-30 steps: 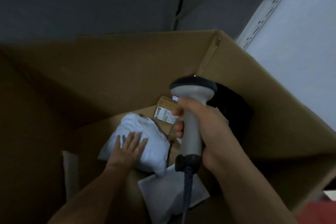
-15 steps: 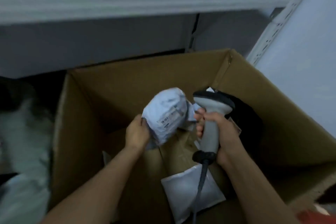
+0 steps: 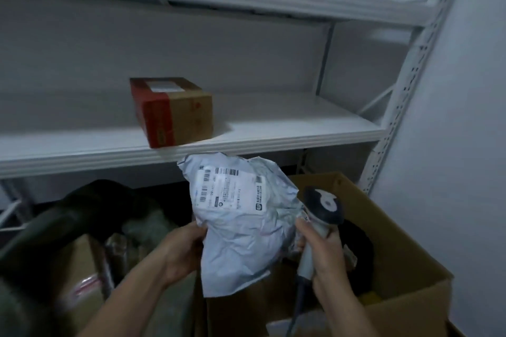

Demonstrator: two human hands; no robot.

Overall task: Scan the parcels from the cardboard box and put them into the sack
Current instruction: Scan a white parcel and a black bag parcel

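Left of the cardboard box (image 3: 405,254) stood the dark green sack (image 3: 68,216), its mouth gaping, with a brown taped carton (image 3: 79,276) lying inside. Between the sack and the box's left wall, the left hand (image 3: 180,252) gripped the lower left edge of the crumpled white parcel (image 3: 241,232). The parcel was held upright above the box's left side, its shipping label (image 3: 232,189) facing the camera, and it hid much of the box's far wall. Above and behind the box, a red-and-brown carton (image 3: 175,111) sat on the white shelf (image 3: 273,134). Over the box's middle, the right hand (image 3: 325,254) was wrapped round the handle of the scanner (image 3: 321,206), whose dark head stood just beside the parcel's right edge. A black item (image 3: 358,243) lay inside the box towards its right wall, partly hidden by that hand. The shelf's perforated upright (image 3: 405,90) rose behind the box's far right corner.
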